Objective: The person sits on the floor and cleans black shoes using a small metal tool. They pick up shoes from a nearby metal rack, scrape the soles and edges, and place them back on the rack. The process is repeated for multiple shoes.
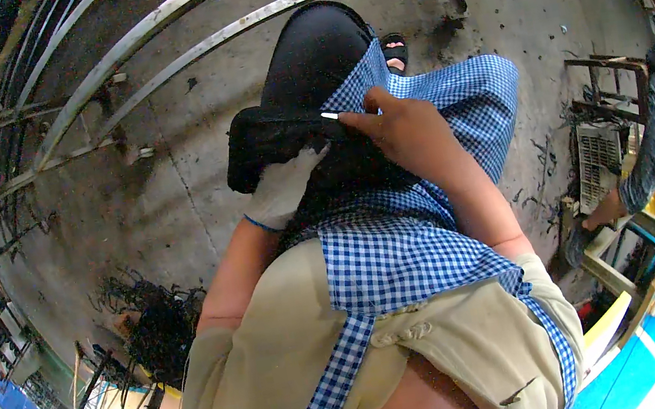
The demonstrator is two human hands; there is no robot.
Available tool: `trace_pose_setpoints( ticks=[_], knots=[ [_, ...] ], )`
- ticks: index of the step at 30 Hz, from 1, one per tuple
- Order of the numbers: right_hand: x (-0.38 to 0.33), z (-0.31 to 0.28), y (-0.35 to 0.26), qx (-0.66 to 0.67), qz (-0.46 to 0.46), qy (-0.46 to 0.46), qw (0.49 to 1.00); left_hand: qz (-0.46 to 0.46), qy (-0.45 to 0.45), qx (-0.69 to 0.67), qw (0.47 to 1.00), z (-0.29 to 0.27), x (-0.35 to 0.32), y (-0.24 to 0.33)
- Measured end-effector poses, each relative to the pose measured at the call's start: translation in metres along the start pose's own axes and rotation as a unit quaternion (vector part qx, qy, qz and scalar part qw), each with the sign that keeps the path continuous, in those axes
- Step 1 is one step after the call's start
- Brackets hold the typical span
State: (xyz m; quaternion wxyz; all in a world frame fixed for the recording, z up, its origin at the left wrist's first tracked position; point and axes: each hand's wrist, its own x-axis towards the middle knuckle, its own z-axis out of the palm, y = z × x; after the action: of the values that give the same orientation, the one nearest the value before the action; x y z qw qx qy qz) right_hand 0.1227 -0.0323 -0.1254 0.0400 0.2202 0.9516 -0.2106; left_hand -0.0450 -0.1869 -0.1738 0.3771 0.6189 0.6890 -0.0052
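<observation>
Nearest the lens is the person's own chest, a beige shirt (281, 342) with a blue-and-white checked apron (393, 258) running up from the neck strap and spreading over the lap, the largest thing in view after the stained concrete floor (554, 2) that fills the background. The apron's cloth falls over black trousers (311, 51), and one sandalled foot (395, 50) shows beyond the knee. Curved grey metal bars (228, 26) arc across the floor at the top, and a tangle of dark wire or scrap (152, 320) lies at lower left. At the right edge another person's hand (602, 212) and sleeve reach toward a pale slatted crate (596, 155), well apart from the work here. Both forearms rise from the lower edge and meet over the lap at a black pouch-like object (265, 141), which lies across the thigh at the apron's edge, likely rested there so the leg bears its weight. The left hand (284, 190), in a white glove, is cupped under and against the pouch's lower side, fingers curled loosely about it as a support rather than a tight clamp. The bare right hand (401, 127) comes in from above with wrist bent, fingertips drawn together in a pinch at the pouch's upper edge beside a small white piece (329, 116); whether it grips that piece or the fabric cannot be told.
</observation>
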Motion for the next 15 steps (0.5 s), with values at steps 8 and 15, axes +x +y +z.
trace_pose_setpoints(
  ticks=[8, 15],
  knots=[
    [-0.015, -0.004, 0.006, 0.034, -0.005, 0.032, 0.999, 0.012, 0.01, -0.003, 1.0, -0.003, -0.001, 0.002],
    [-0.011, -0.007, 0.004, 0.019, -0.011, 0.023, 0.999, -0.054, 0.0, -0.164, 0.985, -0.003, 0.001, 0.002]
  ],
)
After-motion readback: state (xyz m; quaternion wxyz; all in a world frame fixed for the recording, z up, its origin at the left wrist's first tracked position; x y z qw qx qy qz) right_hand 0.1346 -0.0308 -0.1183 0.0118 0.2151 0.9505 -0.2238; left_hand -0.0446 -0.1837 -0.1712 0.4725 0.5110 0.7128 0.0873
